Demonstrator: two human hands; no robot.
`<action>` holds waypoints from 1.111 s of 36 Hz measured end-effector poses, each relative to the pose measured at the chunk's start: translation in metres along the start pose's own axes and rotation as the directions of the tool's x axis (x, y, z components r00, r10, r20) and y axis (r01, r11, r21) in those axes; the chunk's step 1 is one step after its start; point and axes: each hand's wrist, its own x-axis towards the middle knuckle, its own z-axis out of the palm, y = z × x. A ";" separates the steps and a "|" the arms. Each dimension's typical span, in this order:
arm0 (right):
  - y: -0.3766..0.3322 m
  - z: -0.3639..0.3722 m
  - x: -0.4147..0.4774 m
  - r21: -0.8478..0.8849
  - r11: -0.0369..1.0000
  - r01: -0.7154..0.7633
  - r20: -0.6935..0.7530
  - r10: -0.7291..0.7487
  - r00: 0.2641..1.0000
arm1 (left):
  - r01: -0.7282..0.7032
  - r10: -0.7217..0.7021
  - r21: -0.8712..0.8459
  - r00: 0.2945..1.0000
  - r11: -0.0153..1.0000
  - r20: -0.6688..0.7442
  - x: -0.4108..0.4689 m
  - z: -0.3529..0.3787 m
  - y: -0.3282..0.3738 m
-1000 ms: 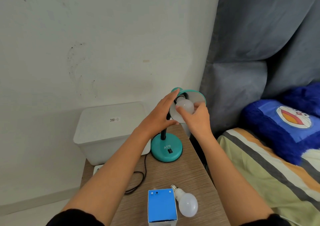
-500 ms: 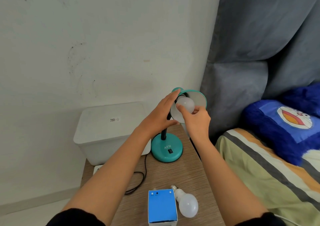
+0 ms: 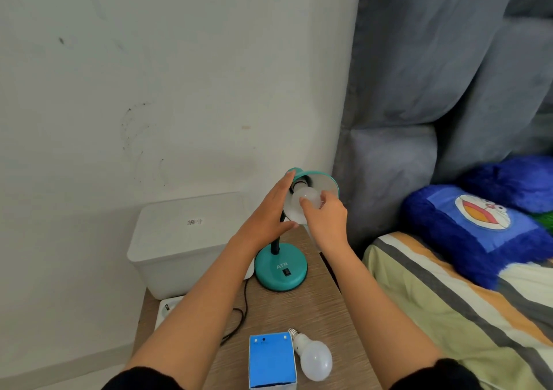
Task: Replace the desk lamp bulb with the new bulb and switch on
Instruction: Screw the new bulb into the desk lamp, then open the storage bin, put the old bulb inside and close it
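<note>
A white lidded bin (image 3: 185, 240) sits beside a blue plush pillow (image 3: 478, 228) on striped bedding (image 3: 449, 315).

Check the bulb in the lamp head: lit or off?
Off. The bulb in the teal shade looks dull white with no glow; the right hand grips it, the left hand steadies the shade.

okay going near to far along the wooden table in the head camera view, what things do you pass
blue box → loose bulb → lamp base → left hand → bulb in the shade, held by the right hand
</note>
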 end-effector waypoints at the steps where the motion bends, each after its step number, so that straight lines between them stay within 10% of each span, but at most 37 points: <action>1: -0.002 -0.003 -0.002 -0.016 1.000 0.013 0.005 -0.013 1.000 | 0.014 -0.014 0.000 1.000 1.000 0.005 -0.001 0.000 0.002; 16: 0.007 0.020 -0.060 -0.151 0.925 0.348 0.198 -0.317 0.928 | 0.279 -0.289 0.211 0.957 0.937 0.017 -0.064 -0.050 -0.024; 26: 0.028 0.098 -0.047 -0.365 0.837 0.409 0.487 -0.203 0.850 | 0.612 -0.568 0.255 0.791 0.749 -0.228 -0.112 -0.094 -0.100; 40: 0.024 0.160 0.021 -0.365 0.904 0.225 0.562 0.022 0.827 | 0.697 -0.720 -0.203 0.616 0.687 -0.320 -0.122 -0.125 -0.171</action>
